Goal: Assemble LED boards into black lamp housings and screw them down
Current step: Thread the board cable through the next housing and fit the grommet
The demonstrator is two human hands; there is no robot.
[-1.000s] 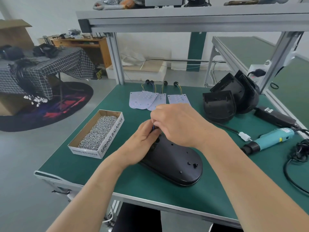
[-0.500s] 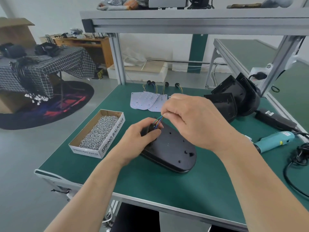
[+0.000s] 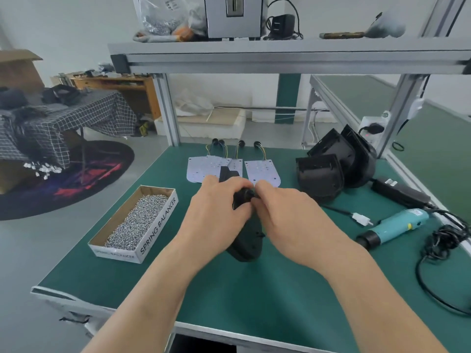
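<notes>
A black lamp housing [image 3: 246, 244] stands tilted up on its edge at the middle of the green table [image 3: 254, 296]. My left hand [image 3: 216, 212] grips its left side and upper part. My right hand [image 3: 288, 215] holds it from the right, fingertips at a round black grommet [image 3: 246, 193] near the top. Behind lie white LED boards [image 3: 262, 171] with yellow wires and black grommets. A stack of black housings [image 3: 328, 169] sits at the back right.
A cardboard box of screws [image 3: 137, 222] stands to the left. A teal electric screwdriver [image 3: 395, 225] with black cable [image 3: 443, 250] and a black power adapter [image 3: 400, 192] lie on the right. An aluminium frame shelf [image 3: 280, 57] runs overhead.
The housing has been turned from lying flat up onto its edge. Both hands rose and moved away from me with it; the coloured wires seen before are no longer visible.
</notes>
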